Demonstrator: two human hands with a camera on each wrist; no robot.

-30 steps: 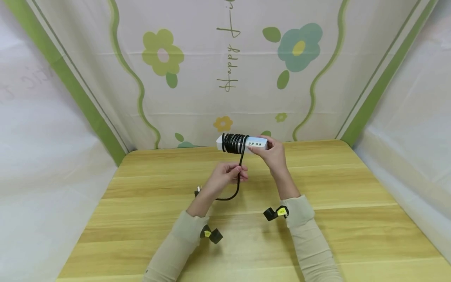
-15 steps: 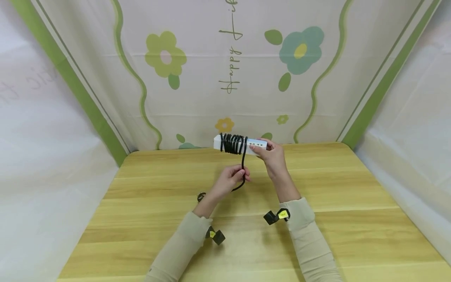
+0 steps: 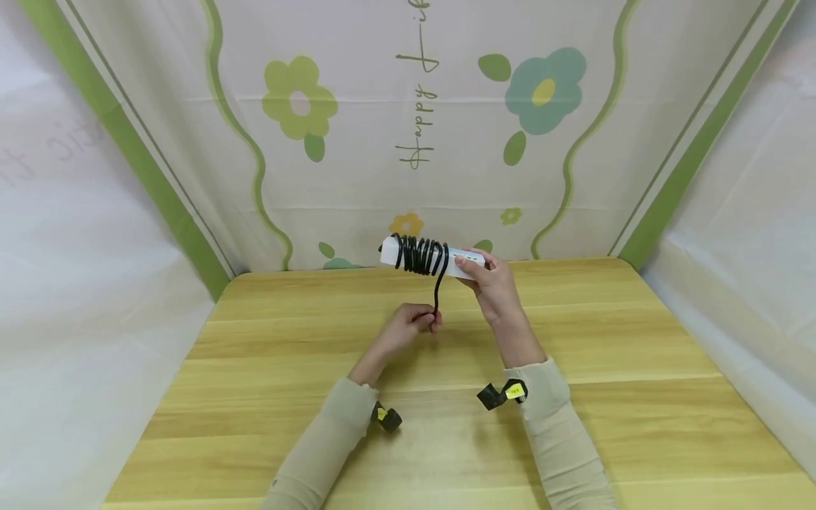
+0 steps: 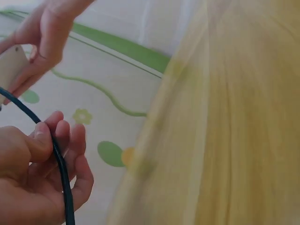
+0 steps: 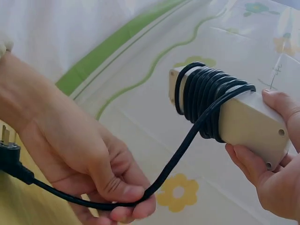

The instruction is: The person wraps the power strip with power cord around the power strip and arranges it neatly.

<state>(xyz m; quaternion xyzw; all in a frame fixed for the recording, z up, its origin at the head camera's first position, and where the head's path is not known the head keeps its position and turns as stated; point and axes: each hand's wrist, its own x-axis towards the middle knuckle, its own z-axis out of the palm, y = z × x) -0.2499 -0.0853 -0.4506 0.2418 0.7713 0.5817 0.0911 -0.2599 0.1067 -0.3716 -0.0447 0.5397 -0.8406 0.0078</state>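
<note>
A white power strip (image 3: 389,252) is held up over the back of the table by my right hand (image 3: 500,290), which grips its right end, thumb on the near face. Black cord (image 5: 202,101) winds in several turns around the strip's other end. From the last turn the cord hangs down to my left hand (image 3: 408,326), which pinches it between thumb and fingers below the strip. Past that hand, in the right wrist view, the cord runs on to a black plug (image 5: 10,158) with metal prongs. The plug is hidden in the head view.
A wood-grain table (image 3: 255,397) lies under both arms. Behind it hangs a white cloth printed with flowers (image 3: 542,92), and pale cloth walls (image 3: 739,212) stand at both sides. A small black camera (image 3: 489,397) is strapped to each wrist.
The strip has turned, its left end shifting left and its port face showing less. My left hand moved right, then slightly down, still on the cord. The plug has gone from sight in the head view.
</note>
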